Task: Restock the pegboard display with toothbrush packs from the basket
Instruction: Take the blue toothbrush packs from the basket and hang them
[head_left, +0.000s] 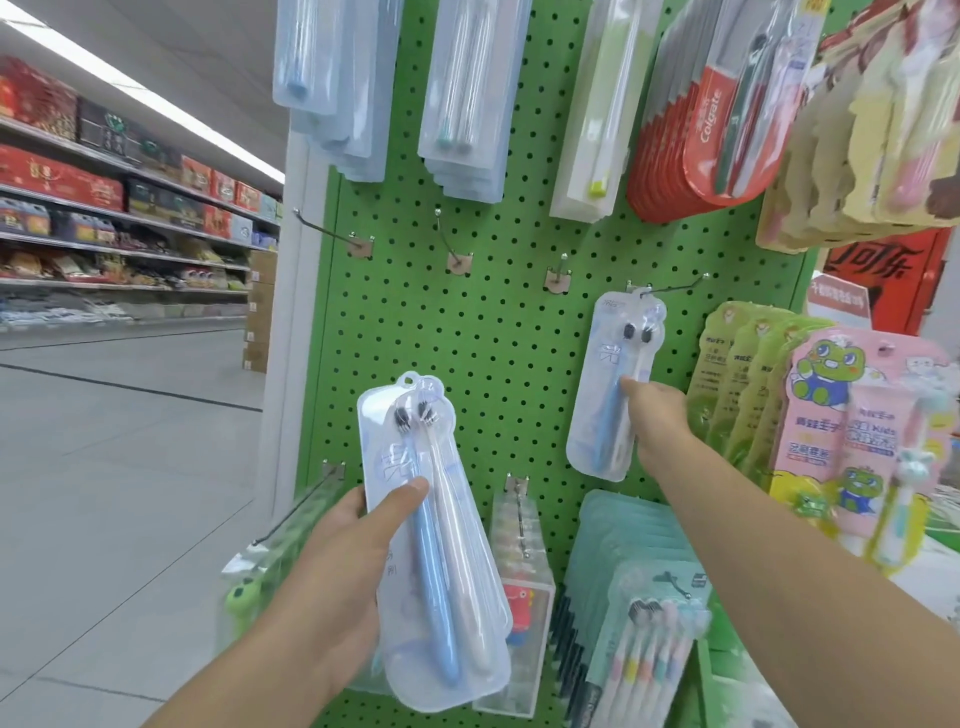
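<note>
Two packs matter: one hung pack (613, 384) upright on its hook (672, 289), the right hand (657, 415) pinching its lower half, while the left hand (343, 561) grips spare packs (441, 545), long axis upright, left of that hook.

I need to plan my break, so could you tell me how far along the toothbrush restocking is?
One toothbrush pack already hangs on a hook of the green pegboard, with the right hand touching it. The left hand holds a stack of matching packs waiting to go up. Three empty hooks sit to the left in that row. The basket is out of view.
</note>
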